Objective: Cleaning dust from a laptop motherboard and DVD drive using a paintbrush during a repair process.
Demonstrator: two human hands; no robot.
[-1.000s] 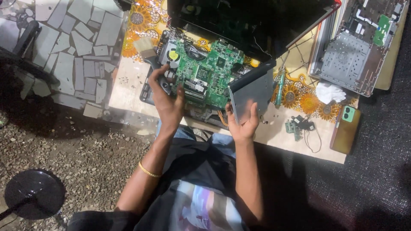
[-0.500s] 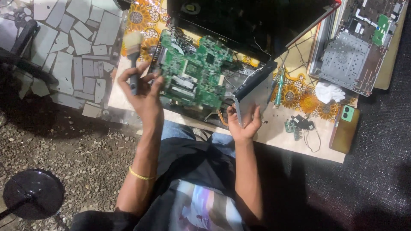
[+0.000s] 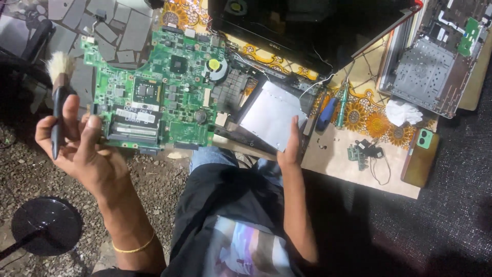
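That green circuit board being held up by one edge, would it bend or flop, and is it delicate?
The green circuit board probably stays stiff: the left hand grips only its lower corner, together with a brush, yet it looks flat. It seems light, since one hand lifts it. Likely fragile too, given the many small exposed parts and the fan.

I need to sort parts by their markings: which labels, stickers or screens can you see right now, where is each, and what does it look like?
White label strips: on the green circuit board held in the left hand, narrow rectangles with dark print.
Round yellow sticker: on the board's fan, upper right part.
Laptop screen: top centre of the table, dark, unlit.
Phone: table's right edge, back up, brownish with green camera block.
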